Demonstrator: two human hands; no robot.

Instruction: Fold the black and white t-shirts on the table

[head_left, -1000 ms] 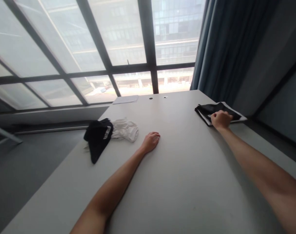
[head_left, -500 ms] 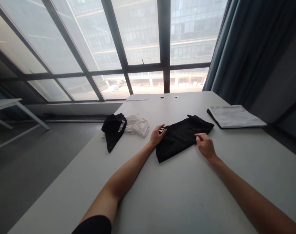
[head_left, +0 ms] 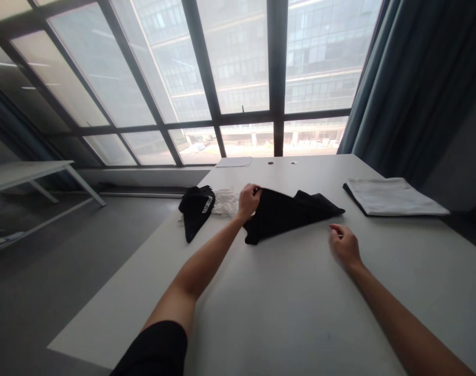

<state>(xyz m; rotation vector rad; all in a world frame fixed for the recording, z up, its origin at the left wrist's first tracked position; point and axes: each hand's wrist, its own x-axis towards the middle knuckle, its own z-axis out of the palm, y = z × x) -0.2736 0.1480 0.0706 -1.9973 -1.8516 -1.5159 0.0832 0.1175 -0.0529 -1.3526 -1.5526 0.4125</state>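
Observation:
A black piece of fabric [head_left: 287,216], perhaps a folded garment, lies across the middle of the white table [head_left: 261,308]. My left hand [head_left: 249,199] pinches its left upper edge and holds that side raised off the tabletop, while the right end still rests on the surface. Just below the fabric's right end is my right hand [head_left: 344,244], apart from the cloth, its fingers curled with nothing visible in them.
Left of my left hand lie a black cloth with white lettering [head_left: 198,206] and a crumpled white cloth [head_left: 225,201]. A folded white cloth over a dark one [head_left: 394,196] sits at the right. Paper [head_left: 233,162] lies at the far edge, before the windows.
My left hand has taken hold of the black fabric and lifted its left side. My right hand has come away from the fabric, toward the right. The view has shifted slightly left.

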